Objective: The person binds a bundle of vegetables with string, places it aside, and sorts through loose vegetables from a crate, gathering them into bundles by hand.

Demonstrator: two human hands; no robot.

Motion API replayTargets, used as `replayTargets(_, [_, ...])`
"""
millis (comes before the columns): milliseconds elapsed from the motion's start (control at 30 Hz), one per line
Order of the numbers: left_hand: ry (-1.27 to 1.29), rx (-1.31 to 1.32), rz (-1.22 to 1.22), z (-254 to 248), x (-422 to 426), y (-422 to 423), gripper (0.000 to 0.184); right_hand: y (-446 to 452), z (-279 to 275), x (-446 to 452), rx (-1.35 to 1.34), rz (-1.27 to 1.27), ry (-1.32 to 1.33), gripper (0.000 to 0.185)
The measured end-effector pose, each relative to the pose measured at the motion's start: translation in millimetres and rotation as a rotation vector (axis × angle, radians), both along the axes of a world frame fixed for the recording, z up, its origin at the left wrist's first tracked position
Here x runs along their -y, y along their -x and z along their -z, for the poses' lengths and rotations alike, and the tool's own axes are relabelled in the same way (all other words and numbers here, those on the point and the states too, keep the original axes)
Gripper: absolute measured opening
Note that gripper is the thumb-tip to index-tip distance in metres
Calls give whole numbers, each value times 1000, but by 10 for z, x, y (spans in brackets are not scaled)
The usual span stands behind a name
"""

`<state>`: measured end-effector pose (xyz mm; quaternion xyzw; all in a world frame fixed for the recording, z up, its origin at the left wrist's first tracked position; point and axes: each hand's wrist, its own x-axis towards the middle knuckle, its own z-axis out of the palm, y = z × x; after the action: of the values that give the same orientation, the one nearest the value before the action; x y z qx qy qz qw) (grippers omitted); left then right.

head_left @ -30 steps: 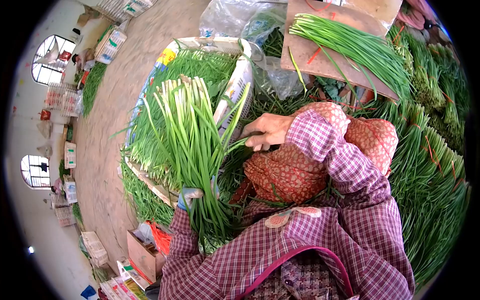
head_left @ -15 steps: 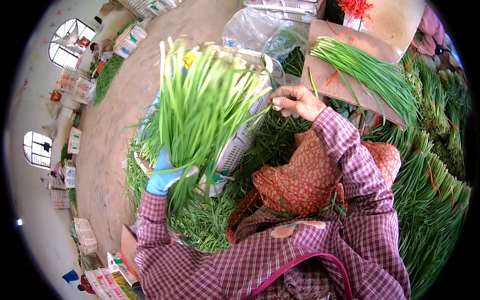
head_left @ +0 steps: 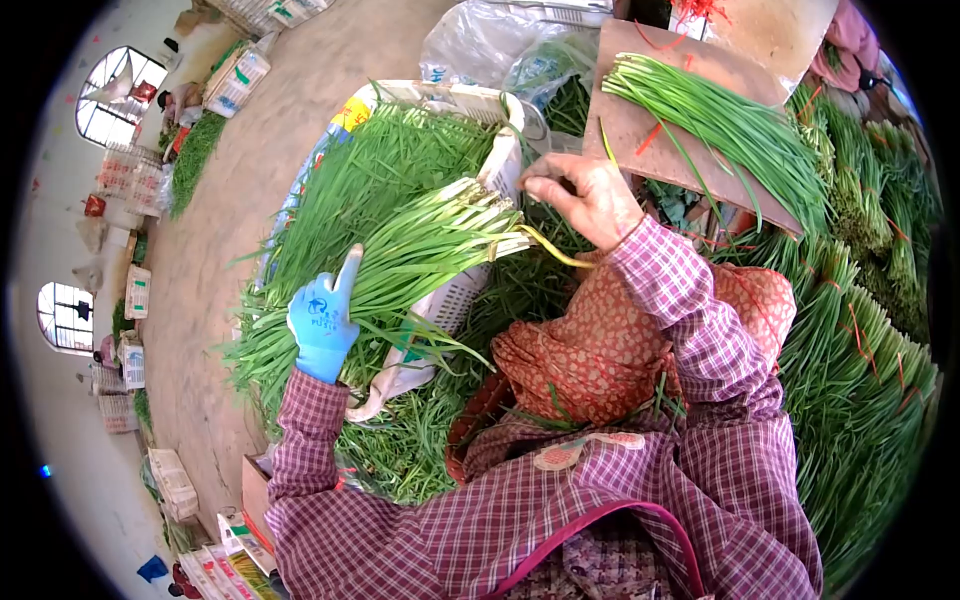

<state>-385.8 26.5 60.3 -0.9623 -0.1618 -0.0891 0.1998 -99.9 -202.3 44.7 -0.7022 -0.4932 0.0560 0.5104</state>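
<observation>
My left hand (head_left: 325, 315), in a blue glove, lies around the leafy part of a loose bunch of garlic chives (head_left: 430, 240), one finger stretched along it. The bunch lies tilted over a lined white plastic basket (head_left: 470, 300), its pale cut ends pointing right. Bare and curled, my right hand (head_left: 590, 197) hovers just beyond those ends with its fingertips drawn together. Whatever they may pinch is hidden. Below it, a yellowed leaf (head_left: 555, 249) stretches from the cut ends toward the wrist. More chives (head_left: 410, 140) fill the basket.
At the upper right, a brown board (head_left: 625, 110) carries another chive bunch (head_left: 700, 110) and red ties. Tied bundles (head_left: 850, 370) are piled along the right. Loose leaves (head_left: 420, 460) cover the floor by the basket. A clear plastic bag (head_left: 490, 50) sits behind it.
The bunch has come down from a raised, blurred position to lie across the basket, cut ends now rightward. The yellowed leaf now shows below my right hand. The view has shifted slightly.
</observation>
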Motion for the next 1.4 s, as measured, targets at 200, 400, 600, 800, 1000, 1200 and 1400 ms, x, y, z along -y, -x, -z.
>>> replayTargets(200, [9, -60, -37, 56, -15, 21, 107, 148, -103, 100, 264, 117, 365, 44])
replayTargets(400, [15, -50, -28, 132, -22, 25, 106, 158, 257, 150, 5, -120, 405, 40])
replayTargets(600, [27, -50, -47, 263, -59, 138, 107, 13, 323, 270, 197, 176, 580, 25])
replayTargets(800, [6, -57, -9, 359, 17, 103, 107, 175, 155, 184, 165, 113, 566, 61])
replayTargets(1000, [19, -100, -17, 449, 77, 81, 105, 316, 378, -59, 129, 72, 745, 50])
replayTargets(1200, [47, -99, -36, 522, 41, 143, 102, -93, 413, 200, 421, 328, 1139, 39])
replayTargets(1400, [67, -87, -6, 592, 83, 84, 98, 331, 17, 36, 241, 33, 926, 48])
